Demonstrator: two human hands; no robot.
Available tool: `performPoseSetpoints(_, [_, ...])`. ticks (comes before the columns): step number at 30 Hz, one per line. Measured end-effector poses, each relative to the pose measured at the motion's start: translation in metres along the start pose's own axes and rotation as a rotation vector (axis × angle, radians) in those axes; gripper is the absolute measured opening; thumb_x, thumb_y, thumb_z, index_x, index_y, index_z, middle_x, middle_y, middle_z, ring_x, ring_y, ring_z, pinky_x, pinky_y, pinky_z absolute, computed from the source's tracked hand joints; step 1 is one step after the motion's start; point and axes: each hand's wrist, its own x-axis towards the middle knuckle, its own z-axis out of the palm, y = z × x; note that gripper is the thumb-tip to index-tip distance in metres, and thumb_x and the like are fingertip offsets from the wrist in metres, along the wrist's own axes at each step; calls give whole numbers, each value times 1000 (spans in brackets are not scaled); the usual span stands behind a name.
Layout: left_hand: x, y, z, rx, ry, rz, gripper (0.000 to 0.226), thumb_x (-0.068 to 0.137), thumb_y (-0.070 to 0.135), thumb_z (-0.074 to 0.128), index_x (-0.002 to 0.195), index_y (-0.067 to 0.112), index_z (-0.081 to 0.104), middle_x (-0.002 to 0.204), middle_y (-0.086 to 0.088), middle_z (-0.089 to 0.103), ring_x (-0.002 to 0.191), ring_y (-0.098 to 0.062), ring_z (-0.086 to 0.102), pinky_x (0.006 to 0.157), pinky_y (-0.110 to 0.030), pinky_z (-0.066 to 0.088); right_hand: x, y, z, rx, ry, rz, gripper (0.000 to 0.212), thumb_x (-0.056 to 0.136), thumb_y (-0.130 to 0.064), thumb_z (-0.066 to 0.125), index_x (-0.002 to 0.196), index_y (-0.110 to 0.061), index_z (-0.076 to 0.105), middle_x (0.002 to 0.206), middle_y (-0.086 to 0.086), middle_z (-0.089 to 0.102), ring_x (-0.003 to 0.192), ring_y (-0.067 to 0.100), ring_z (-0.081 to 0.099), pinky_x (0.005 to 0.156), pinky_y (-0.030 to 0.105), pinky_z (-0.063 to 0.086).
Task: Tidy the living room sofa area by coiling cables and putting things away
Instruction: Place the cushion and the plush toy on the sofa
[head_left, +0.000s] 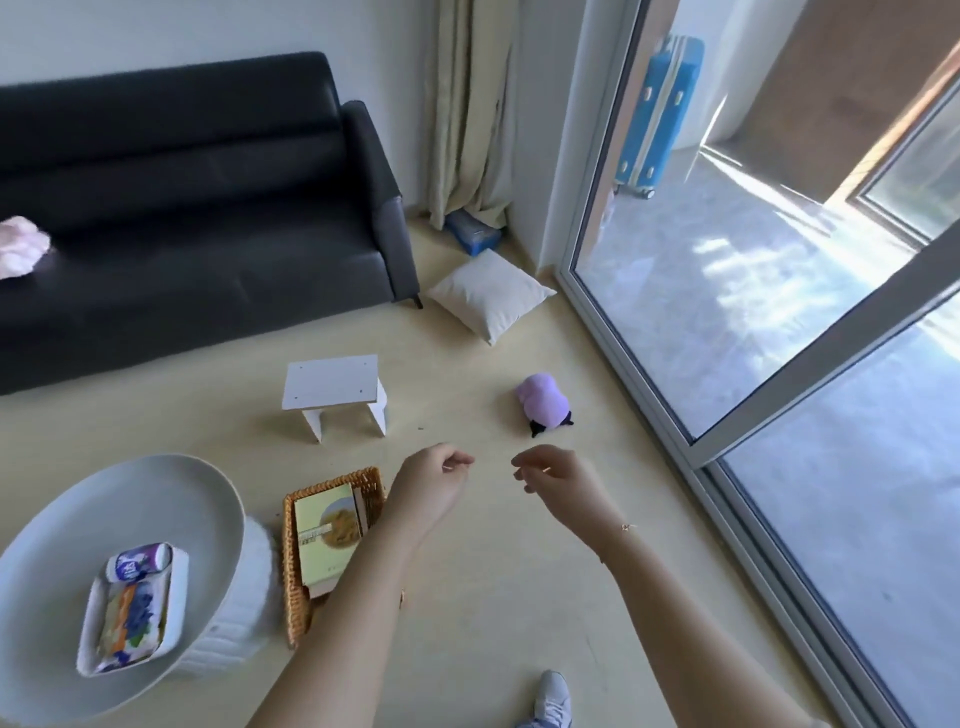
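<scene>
Here my left hand (432, 483) and right hand (558, 480) hang over the floor (493, 597), fingers loosely curled, holding nothing. The purple plush toy (543, 400) lies on the floor just beyond them, nearer my right. A cream pillow (488, 293) rests farther off by the black sofa (197, 208). The wicker basket (306, 597) with books sits under my left forearm.

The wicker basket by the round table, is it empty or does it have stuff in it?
Not empty. The basket holds a yellow-green book lying flat, with more stacked under it; the left forearm hides its near right corner.
</scene>
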Motion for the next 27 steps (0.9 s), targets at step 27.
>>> performPoseSetpoints(27, [610, 155, -74, -172, -77, -100, 29, 90, 10, 47, 94, 28, 69, 101, 13, 70, 95, -7, 63, 69, -19, 43, 597, -140, -129, -93, 31, 162, 23, 88, -12, 54, 105, -20, 69, 95, -14, 62, 91, 10, 59, 81, 22, 45])
